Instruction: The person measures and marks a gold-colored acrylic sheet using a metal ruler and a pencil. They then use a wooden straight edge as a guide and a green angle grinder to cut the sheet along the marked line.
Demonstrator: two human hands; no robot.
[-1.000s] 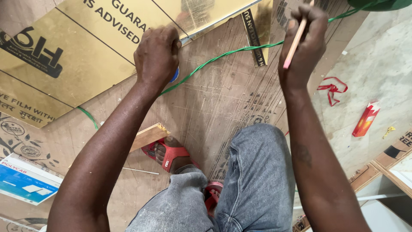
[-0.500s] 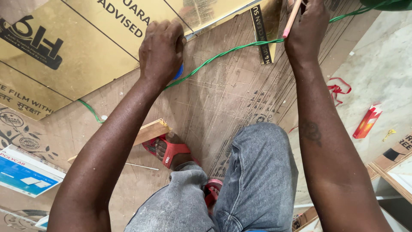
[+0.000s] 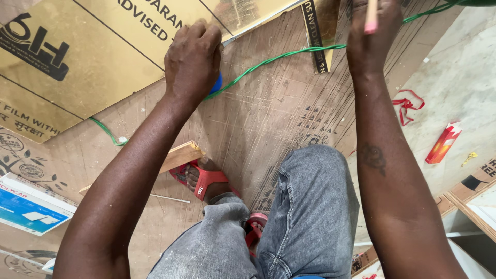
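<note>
Looking down: I see both my arms stretched out over a brown plywood board [image 3: 268, 134] scored with scratches and faded print.
Left hand: my left hand [image 3: 192, 59] is clenched, knuckles up, pressing down on a small blue thing [image 3: 217, 82] of which only an edge shows; I cannot tell what it is.
Green cord: a green cord [image 3: 279, 57] runs from under my left hand up and to the right across the board, passing behind my right hand toward the top right corner; another short stretch of it lies lower left, near my left forearm.
Right hand: my right hand [image 3: 373, 33] is closed around a thin pink pencil [image 3: 371, 18], whose end points down past my fingers; the hand sits at the top edge of the view, right at the cord.
Gold sheet: a gold film-covered sheet [image 3: 88, 57] with dark lettering lies just beyond my left hand, its edge touching my fingers.
Legs: my knee in grey jeans [image 3: 310, 206] is raised between my arms; my foot in a red sandal [image 3: 204, 178] stands on the board beside a wooden offcut [image 3: 178, 155].
Floor to the right: a red ribbon scrap [image 3: 408, 106] and a red carton [image 3: 443, 143] lie well apart from the hands.
Lower left: a blue and white box [image 3: 31, 209].
</note>
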